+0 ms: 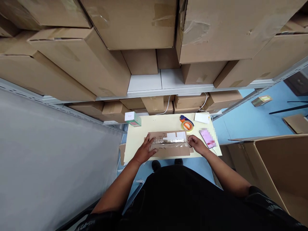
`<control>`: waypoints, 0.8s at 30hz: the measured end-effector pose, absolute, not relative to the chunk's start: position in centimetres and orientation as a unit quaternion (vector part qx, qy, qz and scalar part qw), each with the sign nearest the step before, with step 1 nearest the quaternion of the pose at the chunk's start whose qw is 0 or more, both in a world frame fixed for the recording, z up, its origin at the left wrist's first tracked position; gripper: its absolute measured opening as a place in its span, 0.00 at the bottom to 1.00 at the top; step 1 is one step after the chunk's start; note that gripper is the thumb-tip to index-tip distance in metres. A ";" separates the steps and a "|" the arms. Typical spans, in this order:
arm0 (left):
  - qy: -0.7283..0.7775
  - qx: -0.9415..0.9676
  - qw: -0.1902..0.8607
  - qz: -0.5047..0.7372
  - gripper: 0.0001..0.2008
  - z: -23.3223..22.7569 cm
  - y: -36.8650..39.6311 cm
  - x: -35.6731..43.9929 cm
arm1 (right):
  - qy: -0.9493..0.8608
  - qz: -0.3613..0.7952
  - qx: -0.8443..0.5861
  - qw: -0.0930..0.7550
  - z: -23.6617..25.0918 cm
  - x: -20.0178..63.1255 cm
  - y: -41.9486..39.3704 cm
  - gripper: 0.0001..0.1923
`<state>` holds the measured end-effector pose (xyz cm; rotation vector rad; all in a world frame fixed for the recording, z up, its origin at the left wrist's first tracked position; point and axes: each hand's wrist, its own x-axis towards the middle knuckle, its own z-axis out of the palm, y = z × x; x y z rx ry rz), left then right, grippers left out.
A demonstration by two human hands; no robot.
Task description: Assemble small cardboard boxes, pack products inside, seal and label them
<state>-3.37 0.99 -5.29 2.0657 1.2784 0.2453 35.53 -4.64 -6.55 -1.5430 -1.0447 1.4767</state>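
Note:
A flat cardboard piece [172, 150] lies on the pale yellow table [166, 123], with a clear plastic-wrapped item [169, 140] resting across it. My left hand [147, 148] presses flat on the left end of the cardboard and plastic. My right hand [196, 143] pinches the right end of the plastic wrap. A tape dispenser [187, 124] with orange and blue parts sits just beyond, toward the back right of the table.
A small white and green box [132, 119] stands at the table's back left; a white device [202, 118] and pink item [207, 137] lie right. Shelves of cardboard boxes [134, 22] loom behind. A large open carton [276, 166] is at right.

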 end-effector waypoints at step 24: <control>0.485 0.803 0.336 0.086 0.38 -5.5 0.9 -3.4 | -0.483 0.555 -0.597 0.322 -6.3 35.6 -4.4 0.07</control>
